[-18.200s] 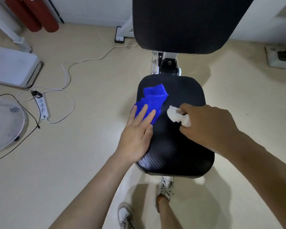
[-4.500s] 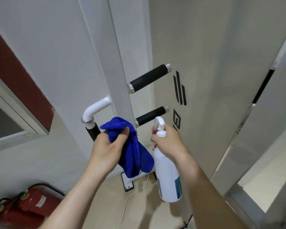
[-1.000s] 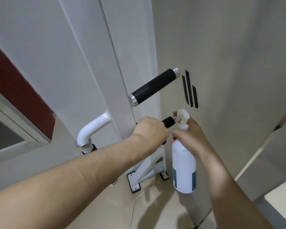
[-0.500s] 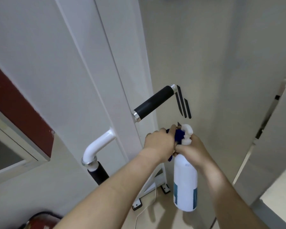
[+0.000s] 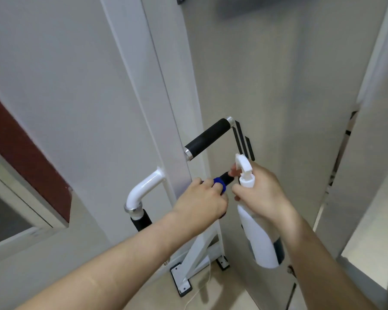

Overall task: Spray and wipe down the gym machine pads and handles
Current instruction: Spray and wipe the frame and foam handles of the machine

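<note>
1. The lower black foam handle grip (image 5: 227, 176) sticks out from the white metal machine upright (image 5: 166, 121), just below the upper black foam handle grip (image 5: 207, 138). Your left hand (image 5: 199, 204) covers most of it.
2. Risk: the blue microfibre cloth (image 5: 218, 184) is bunched and only a sliver shows between your fingers. Bare skin may rub the foam, and the tip may get missed.
3. Risk: the nozzle of the white plastic spray bottle (image 5: 262, 240) sits just beside your left fingers. A squeeze likely wets the hand, not the grip.
4. The lower grip looks matt, dark and cylindrical. Wet or dry, cannot tell.
5. Your left hand curls round the cloth and grip. Your right hand (image 5: 262, 193) grips the bottle neck, one fingertip by the trigger.
6. Outward: a white curved metal tube (image 5: 143, 191) with its own black grip sits low left, untouched.
</note>
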A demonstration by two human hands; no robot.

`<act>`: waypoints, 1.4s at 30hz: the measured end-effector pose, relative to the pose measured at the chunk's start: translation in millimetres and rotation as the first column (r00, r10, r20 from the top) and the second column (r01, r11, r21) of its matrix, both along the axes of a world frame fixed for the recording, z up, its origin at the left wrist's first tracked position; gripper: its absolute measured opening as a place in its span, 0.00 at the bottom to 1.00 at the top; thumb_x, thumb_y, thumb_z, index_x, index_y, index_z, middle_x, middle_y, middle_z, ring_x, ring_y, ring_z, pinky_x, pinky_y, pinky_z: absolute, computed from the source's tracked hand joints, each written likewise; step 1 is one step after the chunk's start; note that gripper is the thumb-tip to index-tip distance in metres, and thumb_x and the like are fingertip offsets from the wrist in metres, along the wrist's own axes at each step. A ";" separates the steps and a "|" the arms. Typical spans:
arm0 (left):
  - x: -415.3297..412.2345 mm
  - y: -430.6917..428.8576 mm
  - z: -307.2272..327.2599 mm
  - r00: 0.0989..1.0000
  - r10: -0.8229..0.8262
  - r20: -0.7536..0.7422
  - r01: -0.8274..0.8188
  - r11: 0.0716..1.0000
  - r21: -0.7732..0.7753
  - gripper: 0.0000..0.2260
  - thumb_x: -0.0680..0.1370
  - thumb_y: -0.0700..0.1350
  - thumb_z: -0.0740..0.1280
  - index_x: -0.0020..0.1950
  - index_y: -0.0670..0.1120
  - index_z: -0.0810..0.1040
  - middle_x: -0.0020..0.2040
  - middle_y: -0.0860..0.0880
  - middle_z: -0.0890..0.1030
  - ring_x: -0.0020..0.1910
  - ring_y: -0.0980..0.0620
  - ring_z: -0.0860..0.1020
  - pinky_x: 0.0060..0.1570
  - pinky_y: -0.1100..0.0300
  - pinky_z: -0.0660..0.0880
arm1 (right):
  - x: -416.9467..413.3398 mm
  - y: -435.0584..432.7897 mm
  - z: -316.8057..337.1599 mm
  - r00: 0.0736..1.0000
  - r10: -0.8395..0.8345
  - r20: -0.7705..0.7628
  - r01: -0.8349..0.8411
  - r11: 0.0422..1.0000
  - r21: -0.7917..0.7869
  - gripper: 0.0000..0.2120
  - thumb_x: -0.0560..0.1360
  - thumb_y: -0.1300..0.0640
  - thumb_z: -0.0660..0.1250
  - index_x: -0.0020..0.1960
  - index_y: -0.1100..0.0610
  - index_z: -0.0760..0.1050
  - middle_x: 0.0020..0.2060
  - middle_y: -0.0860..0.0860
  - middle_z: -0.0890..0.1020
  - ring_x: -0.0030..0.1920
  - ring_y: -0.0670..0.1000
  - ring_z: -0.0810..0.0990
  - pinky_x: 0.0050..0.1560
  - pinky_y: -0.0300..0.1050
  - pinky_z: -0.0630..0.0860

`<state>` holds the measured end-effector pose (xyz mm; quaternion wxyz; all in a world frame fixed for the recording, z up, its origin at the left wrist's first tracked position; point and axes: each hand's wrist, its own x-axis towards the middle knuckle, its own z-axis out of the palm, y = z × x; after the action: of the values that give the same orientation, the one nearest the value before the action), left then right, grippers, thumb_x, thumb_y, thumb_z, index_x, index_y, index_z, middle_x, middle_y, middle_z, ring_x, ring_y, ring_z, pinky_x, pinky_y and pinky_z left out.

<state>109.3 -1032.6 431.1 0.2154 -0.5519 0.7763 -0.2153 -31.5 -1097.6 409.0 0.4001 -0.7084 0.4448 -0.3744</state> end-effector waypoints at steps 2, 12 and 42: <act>0.3 14.5 13.2 0.997 0.028 -0.069 -0.033 0.997 -0.074 0.15 0.70 0.39 0.71 0.56 0.43 0.78 0.48 0.46 0.79 0.44 0.45 0.77 0.36 0.55 0.62 | 6.3 4.6 10.6 1.000 0.022 0.019 -0.022 1.000 -0.011 0.11 0.66 0.59 0.64 0.45 0.45 0.75 0.40 0.45 0.82 0.40 0.50 0.83 0.43 0.49 0.81; 59.6 41.6 32.3 0.794 0.125 -0.595 -0.304 0.929 -0.210 0.19 0.70 0.38 0.66 0.59 0.53 0.73 0.44 0.53 0.78 0.44 0.50 0.76 0.33 0.57 0.76 | 58.3 18.9 41.7 0.993 -0.014 -0.120 0.008 0.999 -0.052 0.04 0.66 0.58 0.64 0.35 0.50 0.71 0.34 0.49 0.80 0.39 0.55 0.79 0.40 0.49 0.77; 7.1 9.9 139.5 0.641 -0.081 -0.763 -0.462 0.754 -0.468 0.15 0.79 0.45 0.61 0.65 0.54 0.71 0.50 0.49 0.83 0.48 0.42 0.79 0.47 0.55 0.72 | 27.3 -22.2 58.9 0.985 0.073 0.158 -0.105 0.973 0.206 0.04 0.76 0.53 0.63 0.50 0.51 0.75 0.42 0.49 0.80 0.30 0.47 0.83 0.29 0.41 0.73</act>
<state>116.4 -1022.7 570.6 -0.2942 -0.7123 0.6083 -0.1898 -4.1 -1119.8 467.9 0.5226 -0.6505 0.4190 -0.3581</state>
